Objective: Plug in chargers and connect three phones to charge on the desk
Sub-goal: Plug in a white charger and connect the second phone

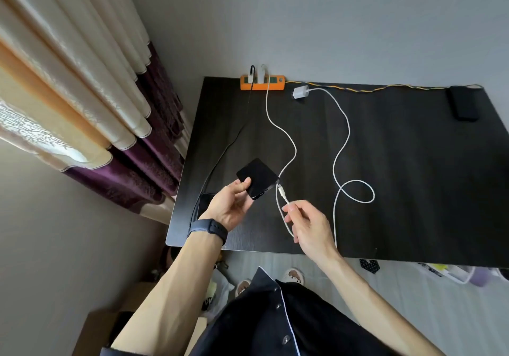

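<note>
My left hand holds a black phone above the dark desk, its port end turned to the right. My right hand pinches a white cable just behind its plug, whose tip sits a little short of the phone's port. That cable runs back to a white charger in the orange power strip, beside a second charger with a black cable. An unplugged white charger lies on the desk with its looped cable. Another phone lies flat under my left wrist. A black phone rests far right.
The desk stands against a grey wall, with the power strip's yellow braided cord running along its back edge. Curtains hang to the left. Below the desk's front edge are slippers, bags and a cardboard box on the floor.
</note>
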### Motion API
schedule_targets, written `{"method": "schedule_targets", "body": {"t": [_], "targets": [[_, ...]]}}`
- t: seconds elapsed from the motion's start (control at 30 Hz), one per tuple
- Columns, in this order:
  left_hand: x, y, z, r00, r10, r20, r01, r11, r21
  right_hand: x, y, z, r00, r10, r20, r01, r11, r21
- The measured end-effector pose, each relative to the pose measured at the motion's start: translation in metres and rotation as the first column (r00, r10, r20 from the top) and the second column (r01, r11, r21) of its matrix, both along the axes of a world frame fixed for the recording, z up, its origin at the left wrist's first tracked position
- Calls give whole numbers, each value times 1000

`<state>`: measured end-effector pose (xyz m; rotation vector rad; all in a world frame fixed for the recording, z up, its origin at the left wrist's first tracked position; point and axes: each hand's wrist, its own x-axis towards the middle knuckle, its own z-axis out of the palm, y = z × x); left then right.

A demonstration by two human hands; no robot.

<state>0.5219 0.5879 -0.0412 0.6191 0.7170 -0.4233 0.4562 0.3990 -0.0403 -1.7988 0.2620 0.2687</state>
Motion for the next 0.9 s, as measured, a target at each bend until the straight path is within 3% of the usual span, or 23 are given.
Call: {"method": "schedule_targets", "body": {"t": [0.43, 0.9], "targets": [[-18, 9, 7, 998, 18, -52, -19, 1000, -17, -24, 27, 15, 976, -58, 208, 87, 988, -131], [-32, 19, 5, 999, -1, -50, 1, 1000, -4, -34, 47, 18, 974, -70, 218, 112, 975, -190]]}}
